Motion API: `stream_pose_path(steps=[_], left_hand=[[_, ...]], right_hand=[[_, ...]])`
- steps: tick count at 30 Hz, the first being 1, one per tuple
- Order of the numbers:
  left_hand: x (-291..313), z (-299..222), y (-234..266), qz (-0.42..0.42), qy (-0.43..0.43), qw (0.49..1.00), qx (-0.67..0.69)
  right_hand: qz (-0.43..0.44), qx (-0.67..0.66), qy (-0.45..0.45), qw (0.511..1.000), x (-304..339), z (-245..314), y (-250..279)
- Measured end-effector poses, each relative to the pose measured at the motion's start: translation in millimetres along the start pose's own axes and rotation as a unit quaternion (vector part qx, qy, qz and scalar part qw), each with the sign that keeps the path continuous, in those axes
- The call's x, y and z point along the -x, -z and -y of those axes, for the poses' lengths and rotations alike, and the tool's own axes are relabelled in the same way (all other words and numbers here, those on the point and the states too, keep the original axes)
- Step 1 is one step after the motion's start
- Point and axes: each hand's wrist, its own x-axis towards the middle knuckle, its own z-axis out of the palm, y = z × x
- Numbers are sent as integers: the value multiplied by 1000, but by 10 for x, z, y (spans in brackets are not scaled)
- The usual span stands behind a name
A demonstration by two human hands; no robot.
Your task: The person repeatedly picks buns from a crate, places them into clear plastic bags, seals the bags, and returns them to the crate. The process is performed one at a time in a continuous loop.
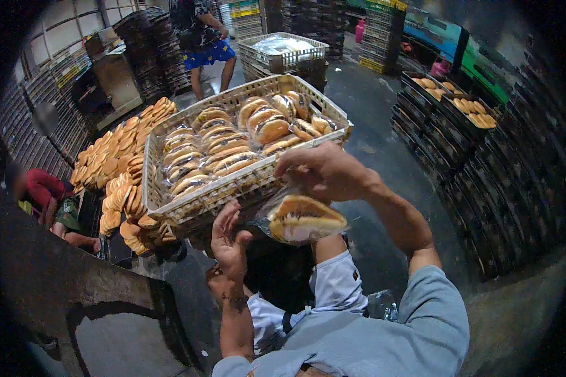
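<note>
My right hand (327, 171) is closed at the top of a clear plastic bag, its fingertips partly hidden. Below it hangs the bagged filled bun (305, 218), tilted, with a pale filling showing between its halves. To its left, my left hand (229, 245) is raised with fingers apart and nothing in it, close to the crate's near side. The cream plastic crate (223, 196) stands just beyond both hands. Inside it, rows of bagged filled buns (223, 141) are packed, with several lying loosely toward the right.
Left of the crate lies a large heap of unwrapped buns (122, 151). A person in red (41, 188) sits at far left; another in blue shorts (207, 55) stands behind. A second crate (283, 45) stands at the back. Stacked dark trays (446, 125) with buns line the right.
</note>
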Motion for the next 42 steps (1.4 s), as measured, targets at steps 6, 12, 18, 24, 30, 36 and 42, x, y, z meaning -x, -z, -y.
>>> stream_pose_path(steps=[6, 12, 18, 24, 30, 36, 42], left_hand=[[80, -154, -415, 241, 70, 967, -41], [103, -278, -434, 81, 183, 973, 117], [21, -222, -318, -32, 214, 966, 140], [-66, -253, -374, -15, 178, 962, 209], [-91, -241, -374, -23, 194, 955, 223], [-71, -230, -372, -49, 216, 944, 247], [-107, -430, -425, 10, 231, 940, 250]], right_hand=[[122, -19, 18, 992, -123, 134, -350], [-225, -347, -155, 897, 36, -20, -278], [-227, -123, -195, 946, 698, -28, -1133], [-317, -34, -197, 927, 716, -49, -1234], [-327, -45, -184, 926, 726, -85, -1296], [-325, -48, -177, 928, 776, -56, -1357], [-303, -198, -191, 912, 892, -162, -1411]])
